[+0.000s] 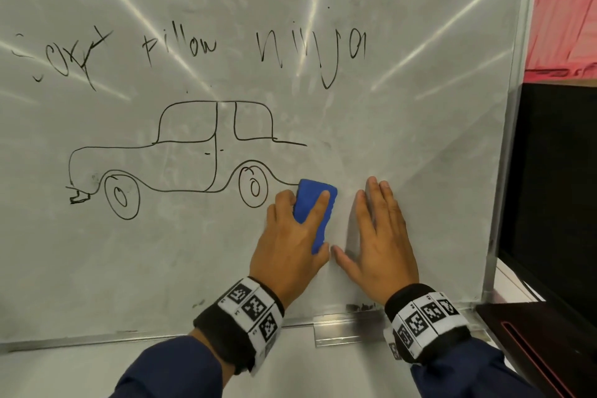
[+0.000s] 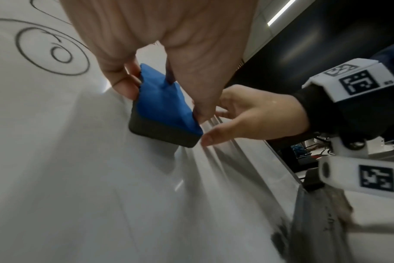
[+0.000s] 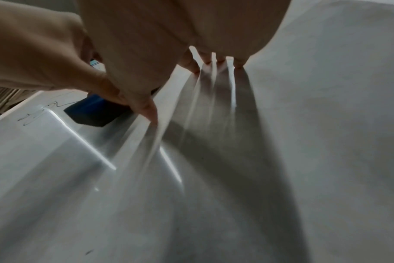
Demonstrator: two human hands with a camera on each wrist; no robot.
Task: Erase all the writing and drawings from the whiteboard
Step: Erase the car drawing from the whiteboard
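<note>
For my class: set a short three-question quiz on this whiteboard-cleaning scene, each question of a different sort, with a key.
1. True or false: the eraser sits at the rear end of the car drawing.
2. Which hand holds the eraser? A) left hand B) right hand C) both
3. Fill in: the right hand lies ____ against the whiteboard, fingers straight.

Key: 1 true, by the rear wheel, where the car's tail is already wiped away. 2 A, fingers and thumb curled round it. 3 flat. The words above are untouched.
</note>
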